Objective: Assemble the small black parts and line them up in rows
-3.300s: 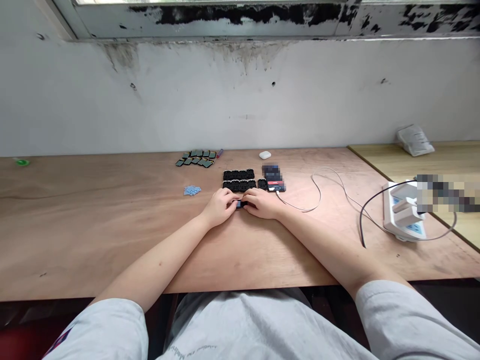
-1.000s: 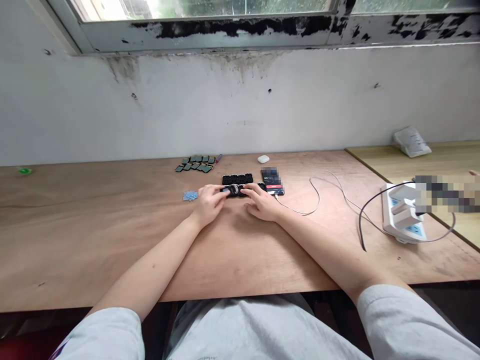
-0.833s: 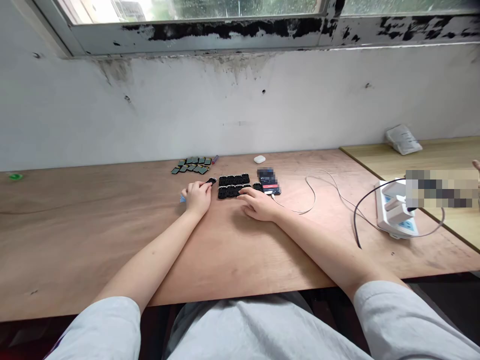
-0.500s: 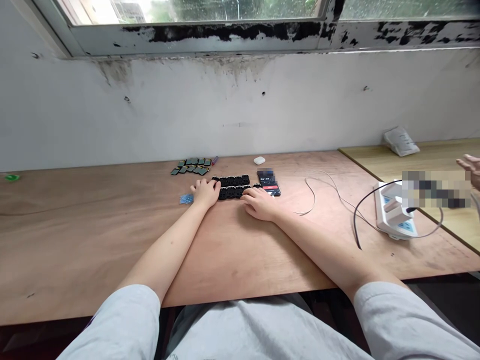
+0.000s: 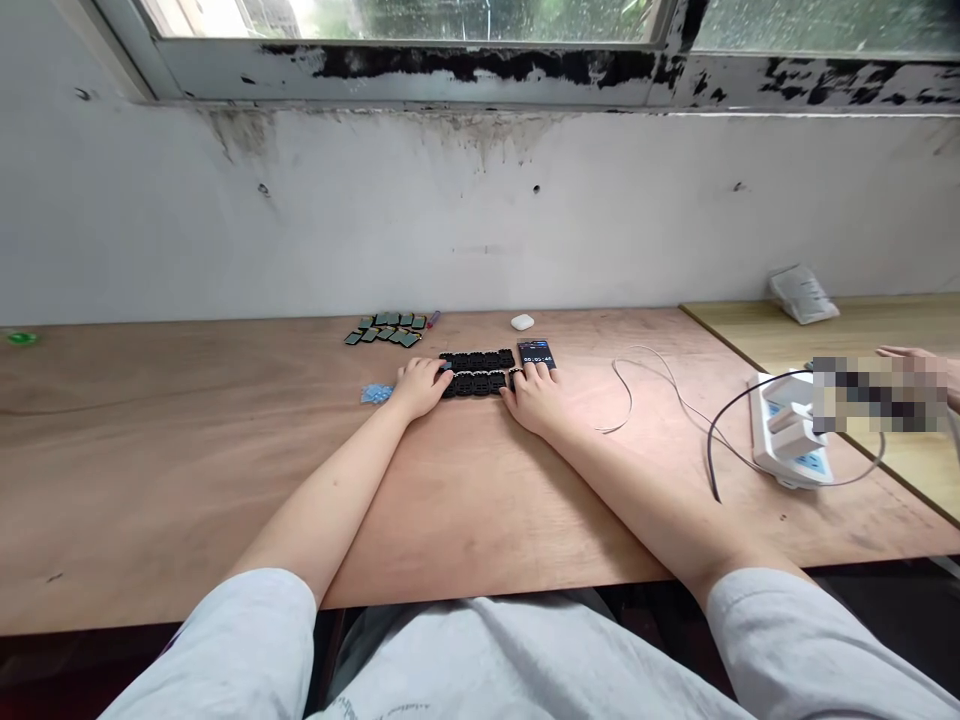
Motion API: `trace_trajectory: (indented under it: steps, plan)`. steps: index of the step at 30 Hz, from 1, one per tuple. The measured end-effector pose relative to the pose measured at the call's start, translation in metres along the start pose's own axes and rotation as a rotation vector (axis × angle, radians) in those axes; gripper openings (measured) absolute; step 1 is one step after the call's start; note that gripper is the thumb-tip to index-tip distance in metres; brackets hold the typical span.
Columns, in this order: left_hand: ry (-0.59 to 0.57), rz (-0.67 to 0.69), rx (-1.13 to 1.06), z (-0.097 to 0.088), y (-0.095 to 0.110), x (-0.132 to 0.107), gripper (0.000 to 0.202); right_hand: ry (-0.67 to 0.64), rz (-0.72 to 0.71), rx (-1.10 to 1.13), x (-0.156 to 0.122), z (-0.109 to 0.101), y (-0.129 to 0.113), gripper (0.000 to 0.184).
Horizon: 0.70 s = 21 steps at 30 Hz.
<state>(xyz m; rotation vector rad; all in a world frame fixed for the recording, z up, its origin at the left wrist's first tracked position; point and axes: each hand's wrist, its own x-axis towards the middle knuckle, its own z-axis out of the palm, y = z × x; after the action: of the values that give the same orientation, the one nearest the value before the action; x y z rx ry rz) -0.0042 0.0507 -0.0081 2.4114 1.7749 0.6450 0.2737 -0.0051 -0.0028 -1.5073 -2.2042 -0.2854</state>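
Note:
Two rows of small black plastic pieces lie side by side on the wooden table, a back row (image 5: 480,359) and a front row (image 5: 480,384). My left hand (image 5: 418,388) rests at the left ends of both rows, fingertips touching them and thumb by the front row. A small bluish spot shows by its fingertips, too small to name. At the front row's right end lies my right hand (image 5: 536,400), its thumb apart from its stretched fingers. Part of a black piece shows beside that thumb. The fingers cover the lower part of a phone (image 5: 535,352) showing a running timer.
Several small boards with greenish-grey faces (image 5: 386,328) lie near the wall. Blue bits (image 5: 376,394) sit left of my left hand. A white case (image 5: 523,322) stands behind the phone. Rightward are a cable (image 5: 627,395), a power strip (image 5: 787,450) and another person's hand (image 5: 919,368).
My right hand has shifted right and spread, now over the phone's lower part. My left hand has moved slightly right along with the view. The back row sits a little further right.

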Motion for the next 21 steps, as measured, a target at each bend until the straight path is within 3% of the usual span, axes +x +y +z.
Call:
trace_trajectory:
  steps: [10, 14, 17, 21]
  plan:
    - [-0.062, 0.045, -0.055, 0.001, -0.005, 0.001, 0.052, -0.006, -0.041, -0.056, 0.000, -0.005, -0.004, 0.035]
    - [0.042, 0.060, 0.008, -0.004, -0.006, -0.014, 0.049, 0.027, -0.068, -0.056, -0.001, -0.003, -0.003, 0.039]
    - [0.128, 0.113, 0.108, -0.018, -0.017, -0.038, 0.043, 0.031, -0.089, -0.036, -0.002, -0.003, -0.004, 0.042]
    - [0.226, -0.067, 0.205, -0.042, -0.052, -0.066, 0.038, 0.039, -0.130, -0.025, -0.003, -0.006, -0.008, 0.042]
